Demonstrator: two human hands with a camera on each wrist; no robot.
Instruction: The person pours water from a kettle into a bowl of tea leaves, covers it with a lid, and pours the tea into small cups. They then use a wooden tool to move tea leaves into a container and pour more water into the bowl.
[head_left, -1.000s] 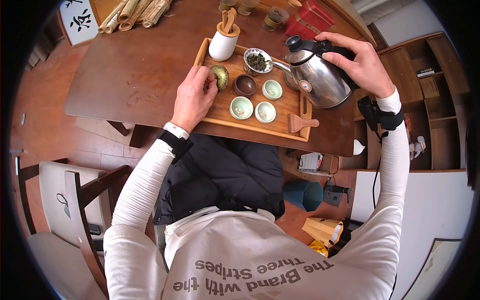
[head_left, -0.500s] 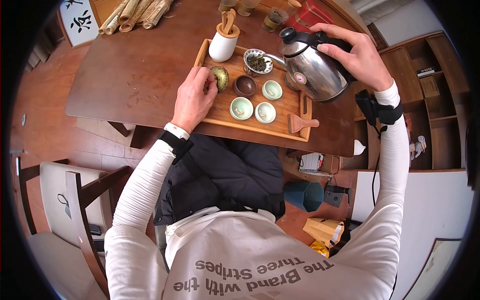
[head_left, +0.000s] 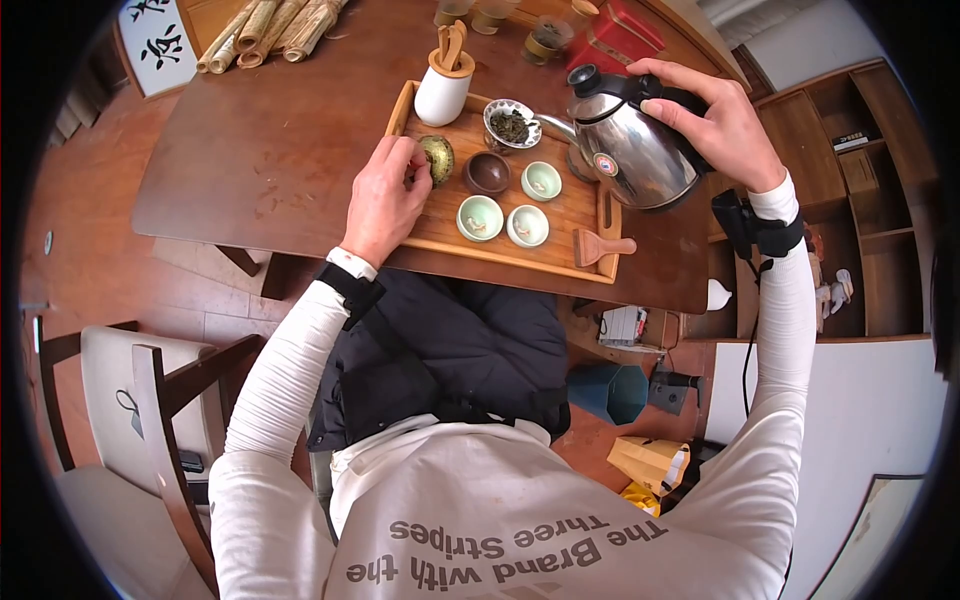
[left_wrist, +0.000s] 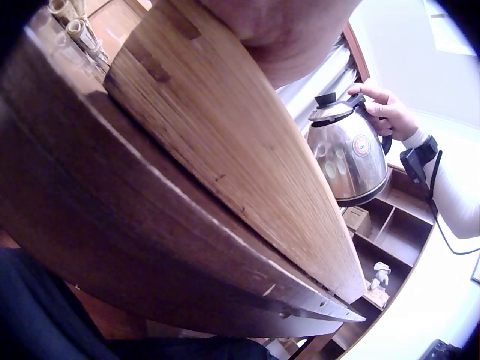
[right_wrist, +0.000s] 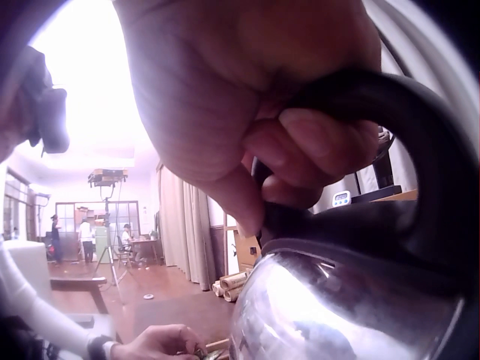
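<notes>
My right hand grips the black handle of a shiny steel kettle, which is held up over the tray's right end. The kettle's spout points left at a patterned white bowl of dark tea leaves. In the right wrist view, curled fingers wrap the handle. My left hand rests at the tray's left edge, its fingertips curled against a small round olive-gold piece. The hand covers part of that piece. Between the hands sit a brown cup and pale green cups.
The wooden tray also bears a white holder of wooden tools and a small brush-shaped tool. Behind it stand glass cups and a red box. Bamboo rolls lie at the table's far left.
The kettle first rose slightly and moved left, then lowered and moved back a little right. Its spout stays by the bowl of leaves. The left hand has stayed on the olive-gold piece.
</notes>
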